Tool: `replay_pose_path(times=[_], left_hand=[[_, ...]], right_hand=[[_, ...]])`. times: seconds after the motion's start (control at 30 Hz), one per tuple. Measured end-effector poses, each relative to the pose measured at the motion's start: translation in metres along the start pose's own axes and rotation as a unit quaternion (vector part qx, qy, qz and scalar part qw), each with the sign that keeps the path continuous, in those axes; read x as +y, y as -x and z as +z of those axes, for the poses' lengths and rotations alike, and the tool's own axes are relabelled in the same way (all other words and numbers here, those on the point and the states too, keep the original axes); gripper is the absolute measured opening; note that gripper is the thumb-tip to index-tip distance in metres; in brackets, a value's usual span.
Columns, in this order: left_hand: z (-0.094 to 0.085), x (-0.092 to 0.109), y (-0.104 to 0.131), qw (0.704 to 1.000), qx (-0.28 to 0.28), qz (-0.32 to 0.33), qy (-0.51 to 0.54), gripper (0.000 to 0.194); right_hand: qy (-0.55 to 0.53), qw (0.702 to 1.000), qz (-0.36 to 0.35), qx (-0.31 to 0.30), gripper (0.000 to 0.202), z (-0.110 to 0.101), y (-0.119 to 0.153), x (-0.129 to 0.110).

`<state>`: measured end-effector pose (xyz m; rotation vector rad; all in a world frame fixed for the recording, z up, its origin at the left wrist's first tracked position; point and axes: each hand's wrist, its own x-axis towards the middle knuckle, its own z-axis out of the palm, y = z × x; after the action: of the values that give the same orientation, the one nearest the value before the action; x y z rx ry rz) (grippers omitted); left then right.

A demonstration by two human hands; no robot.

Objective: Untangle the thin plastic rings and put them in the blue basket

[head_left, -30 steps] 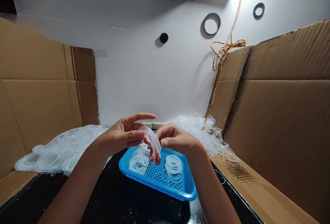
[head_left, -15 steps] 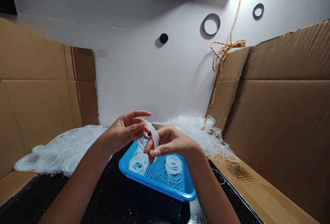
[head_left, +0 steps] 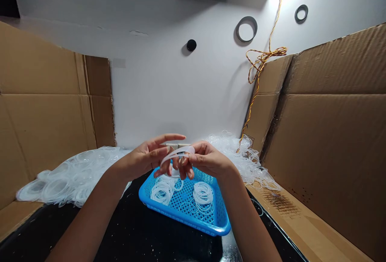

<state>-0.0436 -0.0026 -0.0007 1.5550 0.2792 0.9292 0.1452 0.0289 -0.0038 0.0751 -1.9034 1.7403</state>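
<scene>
Bundle of clear rings point(head_left: 187, 149): between the two hands, above the basket and clear of it, lying as a flattened loop whose left end dips toward the left fingers and whose right end reaches the right thumb.
Change in the bundle: half a second ago it arches steeply down into the right fingers; now it lies much flatter, with its strands opened into a narrow gap.
Change in the hands: the right thumb, lower and nearer the middle before, is now up at the bundle's right end; the left forefinger points more levelly across.
Right hand point(head_left: 209, 161): palm turned inward, thumb tip and fingers pinching the bundle's right end, the other fingertips curled beneath it.
Left hand point(head_left: 144, 157): forefinger stretched over the bundle toward the right hand, thumb lying along its left part, remaining fingers bent below; whether the thumb presses the rings, I cannot tell.
Forearms: both rise from the near edge and slant inward, so the hands almost meet.
Blue basket point(head_left: 184, 217): below the hands, on the black table point(head_left: 135, 226), same place as before.
Ring piles in it: the left pile point(head_left: 162, 192) under the left fingers, the right pile point(head_left: 203, 193) under the right hand.
Heaps outside: the left heap point(head_left: 69, 175) beyond the left forearm, the right heap point(head_left: 232, 155) behind the right hand.
Cardboard sides: the left panel point(head_left: 45, 125) and the right panel point(head_left: 334, 141) flank both arms.
</scene>
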Motion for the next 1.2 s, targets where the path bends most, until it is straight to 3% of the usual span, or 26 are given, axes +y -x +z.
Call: replay_pose_path(times=[0.1, 0.33, 0.5, 0.67, 0.9, 1.2], left_hand=[[0.0017, -0.0017, 0.0017, 0.997, -0.066, -0.016, -0.02, 0.047], [0.0045, -0.0034, 0.004, 1.0, -0.011, 0.018, 0.015, 0.03], [0.0046, -0.0034, 0.0045, 0.997, -0.001, 0.068, 0.048, 0.029], [0.0053, -0.0027, 0.0049, 0.995, 0.014, 0.07, 0.068, 0.028], [0.0006, -0.004, 0.005, 0.998, -0.023, 0.022, 0.056, 0.03], [0.0013, -0.0042, 0.003, 0.997, -0.022, 0.052, 0.047, 0.031]], right_hand=[[0.006, 0.999, 0.03, -0.03, 0.023, 0.0006, -0.0005, -0.001], [-0.028, 0.999, 0.033, -0.028, 0.019, 0.0001, 0.0028, 0.0006], [-0.047, 0.998, 0.014, -0.031, 0.019, 0.0014, 0.0033, -0.0009], [-0.054, 0.998, -0.006, -0.023, 0.018, 0.0032, 0.003, -0.003], [-0.052, 0.999, 0.004, -0.012, 0.02, 0.0049, 0.0045, -0.0035], [-0.04, 0.999, 0.007, -0.01, 0.019, 0.0041, 0.0038, -0.0053]])
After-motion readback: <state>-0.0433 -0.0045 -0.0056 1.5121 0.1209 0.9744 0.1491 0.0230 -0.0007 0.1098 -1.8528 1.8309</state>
